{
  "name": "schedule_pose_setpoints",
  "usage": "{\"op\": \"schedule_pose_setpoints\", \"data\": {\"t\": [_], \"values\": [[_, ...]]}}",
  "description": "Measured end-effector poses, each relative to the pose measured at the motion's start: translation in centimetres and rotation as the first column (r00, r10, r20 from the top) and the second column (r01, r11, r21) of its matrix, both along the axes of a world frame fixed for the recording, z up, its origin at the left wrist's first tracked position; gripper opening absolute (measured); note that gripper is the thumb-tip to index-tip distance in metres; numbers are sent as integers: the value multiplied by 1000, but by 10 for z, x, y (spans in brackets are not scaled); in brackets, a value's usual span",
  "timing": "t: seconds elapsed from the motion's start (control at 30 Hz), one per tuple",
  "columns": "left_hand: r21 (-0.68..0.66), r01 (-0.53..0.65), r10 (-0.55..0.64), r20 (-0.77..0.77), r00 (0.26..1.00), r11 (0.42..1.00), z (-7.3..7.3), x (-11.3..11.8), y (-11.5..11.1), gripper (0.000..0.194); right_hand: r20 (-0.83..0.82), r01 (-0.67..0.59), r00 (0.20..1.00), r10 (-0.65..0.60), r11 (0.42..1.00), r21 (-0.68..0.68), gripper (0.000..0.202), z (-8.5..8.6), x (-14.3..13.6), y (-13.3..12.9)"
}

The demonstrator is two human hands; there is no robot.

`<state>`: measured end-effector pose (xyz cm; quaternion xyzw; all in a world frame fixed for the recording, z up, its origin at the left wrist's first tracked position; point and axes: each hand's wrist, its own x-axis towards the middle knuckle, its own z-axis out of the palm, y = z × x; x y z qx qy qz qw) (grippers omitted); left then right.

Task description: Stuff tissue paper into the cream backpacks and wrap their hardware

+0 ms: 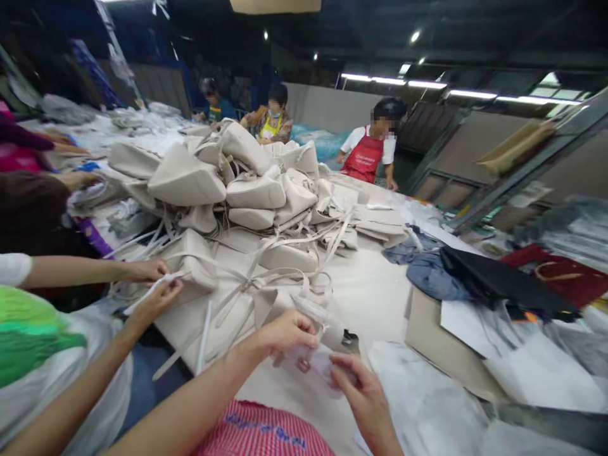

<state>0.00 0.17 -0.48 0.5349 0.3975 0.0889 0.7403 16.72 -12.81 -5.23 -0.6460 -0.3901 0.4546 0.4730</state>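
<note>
Translucent wrapping [310, 366] lies by the bench's [375, 285] near edge, its long axis slanting between the left hand [287, 332] and right hand [365, 387], both touching it with narrowly pinched fingers.

A pinkish-red and white garment of narrowly striped cloth [273, 437] is worn at the front of the body. Its stripes are closely spaced, and its far edge is slightly wavy. Below that edge, the cloth is crossed by a slanting line of blue lettering [263, 429], too blurred to be read. Beside the garment, the left hand [291, 330], the right hand [360, 387] and both forearms are seen bare.
</note>
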Motion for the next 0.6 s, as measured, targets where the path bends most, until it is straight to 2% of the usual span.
{"op": "schedule_pose_setpoints", "data": {"t": [0.1,0.17,0.23,0.33,0.43,0.6], "values": [[-53,20,-21,-8,1000,998,-1,-1,2,20,-217,-29,976,13,997,-72,58,5,1,0],[-62,36,-36,-5,999,997,-2,-1,3,19,-325,-152,939,112,983,-100,66,18,1,7],[-27,33,-33,-3,999,999,-4,-1,4,18,-330,-254,922,204,960,-115,55,32,1,19],[-24,13,-13,3,1000,1000,-9,0,5,17,-224,-286,942,249,946,-154,40,40,-2,41],[-54,-24,26,36,999,998,-12,1,7,16,-164,-266,958,235,942,-203,39,34,-7,57],[-21,-121,122,144,982,992,-11,0,9,20,-313,-259,931,190,946,-195,42,28,-13,64]]}}
